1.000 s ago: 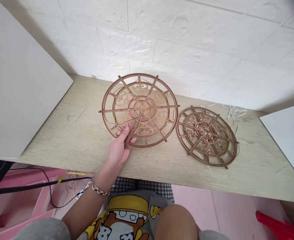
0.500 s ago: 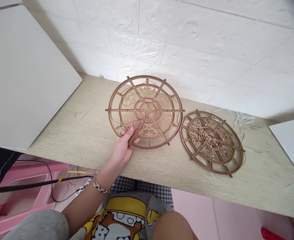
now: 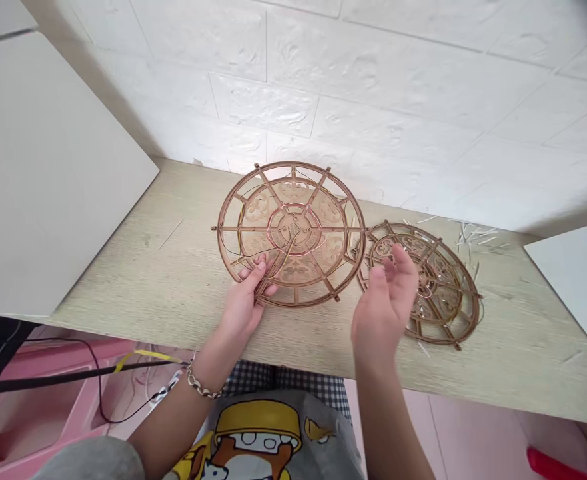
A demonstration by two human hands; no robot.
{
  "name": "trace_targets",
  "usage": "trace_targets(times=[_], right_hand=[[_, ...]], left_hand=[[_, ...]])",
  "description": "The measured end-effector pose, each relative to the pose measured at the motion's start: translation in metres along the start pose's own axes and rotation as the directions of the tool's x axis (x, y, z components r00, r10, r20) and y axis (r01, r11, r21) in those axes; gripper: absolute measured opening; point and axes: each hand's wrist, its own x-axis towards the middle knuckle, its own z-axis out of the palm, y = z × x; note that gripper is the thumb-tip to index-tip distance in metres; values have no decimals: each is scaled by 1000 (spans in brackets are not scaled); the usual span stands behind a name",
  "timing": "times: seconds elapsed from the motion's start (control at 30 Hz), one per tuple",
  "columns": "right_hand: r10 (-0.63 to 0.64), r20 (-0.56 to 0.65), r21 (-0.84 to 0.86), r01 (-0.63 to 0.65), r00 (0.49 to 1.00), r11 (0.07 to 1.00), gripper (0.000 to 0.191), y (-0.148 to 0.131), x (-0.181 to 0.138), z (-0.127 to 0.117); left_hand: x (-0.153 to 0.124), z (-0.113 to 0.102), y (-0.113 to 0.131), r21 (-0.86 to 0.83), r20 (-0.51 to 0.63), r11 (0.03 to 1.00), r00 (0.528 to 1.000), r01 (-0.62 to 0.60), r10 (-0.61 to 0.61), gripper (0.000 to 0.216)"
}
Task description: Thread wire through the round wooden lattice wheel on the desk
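A round brown openwork frame (image 3: 293,230) strung with thin copper and yellow wires stands tilted up on the pale wooden tabletop (image 3: 138,280). My left hand (image 3: 246,300) grips its lower left rim, thumb and fingers pinched on it. My right hand (image 3: 388,297) hovers open, fingers loosely spread, just right of that frame. It partly covers a second, smaller brown round frame (image 3: 438,287) lying flat on the table.
A white brick-pattern wall rises behind the table. White panels stand at the left (image 3: 48,167) and far right (image 3: 578,280). Several pale wire offcuts (image 3: 473,237) lie scattered behind the smaller frame. Below the table edge run a black cable (image 3: 73,377) and pink furniture.
My right hand has come up into view beside the large frame. My left hand keeps hold of the rim, and the frame stands tilted a little more upright.
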Motion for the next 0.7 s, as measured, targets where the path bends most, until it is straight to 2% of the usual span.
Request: trace_targets(times=[0.07,0.13,0.23,0.37,0.47,0.53,0.63,0.7], right_hand=[[179,-77,157,-166,981,974,50,14,20,0],[360,80,287,-367,930,885,44,29,36,1],[441,268,403,-515,857,756,33,41,44,4],[469,315,487,-564,825,667,21,36,42,8],[477,334,513,-581,813,632,14,29,42,11],[499,340,515,-601,797,611,9,27,43,12],[536,325,513,-622,779,592,11,24,47,12],[550,314,514,-625,774,587,15,24,49,10]], left_hand=[[-1,0,2,4,-8,1000,1000,5,-5,12],[-2,0,3,5,-14,1000,1000,19,-19,12],[-3,1,4,21,-25,999,999,37,-37,10],[-2,1,4,62,-33,997,998,53,-51,10],[-1,0,7,98,-42,994,998,49,-45,9],[-1,-4,10,124,-9,991,999,43,-43,10],[-4,-16,16,125,82,992,996,36,-47,17],[-8,-27,18,110,85,994,996,-5,-4,24]])
